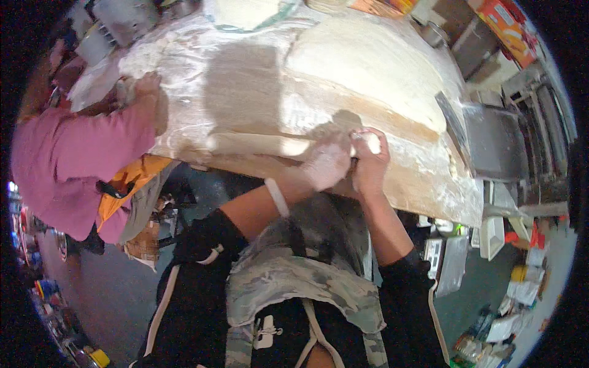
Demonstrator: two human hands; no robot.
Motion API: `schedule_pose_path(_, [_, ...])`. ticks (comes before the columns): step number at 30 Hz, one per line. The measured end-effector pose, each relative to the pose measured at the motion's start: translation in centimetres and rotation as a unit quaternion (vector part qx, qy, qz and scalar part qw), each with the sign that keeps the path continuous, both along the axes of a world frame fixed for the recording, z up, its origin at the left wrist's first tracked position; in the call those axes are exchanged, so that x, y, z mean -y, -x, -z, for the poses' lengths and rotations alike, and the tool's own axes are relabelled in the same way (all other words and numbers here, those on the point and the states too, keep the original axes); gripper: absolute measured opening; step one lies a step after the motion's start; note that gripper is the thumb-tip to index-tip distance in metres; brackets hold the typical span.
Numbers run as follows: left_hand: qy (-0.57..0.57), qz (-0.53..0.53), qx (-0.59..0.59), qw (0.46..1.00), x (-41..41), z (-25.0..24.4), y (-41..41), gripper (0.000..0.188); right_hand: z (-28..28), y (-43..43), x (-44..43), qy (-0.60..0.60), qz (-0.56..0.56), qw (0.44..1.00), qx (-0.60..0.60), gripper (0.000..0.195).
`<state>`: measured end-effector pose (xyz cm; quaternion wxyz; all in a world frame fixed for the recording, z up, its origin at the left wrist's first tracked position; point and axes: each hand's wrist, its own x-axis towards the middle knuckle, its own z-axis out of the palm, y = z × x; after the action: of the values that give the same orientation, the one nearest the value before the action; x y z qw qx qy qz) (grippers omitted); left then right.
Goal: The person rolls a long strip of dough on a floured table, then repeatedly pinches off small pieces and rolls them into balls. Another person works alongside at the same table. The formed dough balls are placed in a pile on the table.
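A long roll of pale dough (257, 144) lies along the near edge of the floured wooden worktable (414, 188). My left hand (327, 163), blurred and whitened with flour, is closed around the right end of this roll; its fingertips are hidden. Close beside it, my right hand (372, 158) has its fingers curled around a small white lump of dough (372, 142). Beyond both hands a large flat sheet of dough (368, 69) spreads over the table. A dark straight-edged bar (453, 129) rests at the sheet's right side.
At the left, a co-worker in a pink shirt (87, 156) has a hand (148, 85) near floury dough (142, 60). More dough sits in a green-rimmed tray or cloth (246, 16) at the back. A metal pot (434, 34) stands at the back right, beside a dark flat panel (494, 138).
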<state>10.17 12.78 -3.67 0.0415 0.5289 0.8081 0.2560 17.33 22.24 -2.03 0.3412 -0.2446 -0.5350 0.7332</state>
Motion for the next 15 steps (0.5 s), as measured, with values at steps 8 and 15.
schedule_pose_path(8, [0.079,-0.098,-0.088,0.988,-1.0,-1.0,-1.4,0.033,-1.0,2.0,-1.6,0.183,0.034,0.982,-0.038,0.017])
schedule_pose_path(15, [-0.153,-0.038,0.139,0.978,-1.0,1.8,0.8,0.027,-5.3,5.6,0.8,0.207,-0.160,0.965,-0.001,0.065])
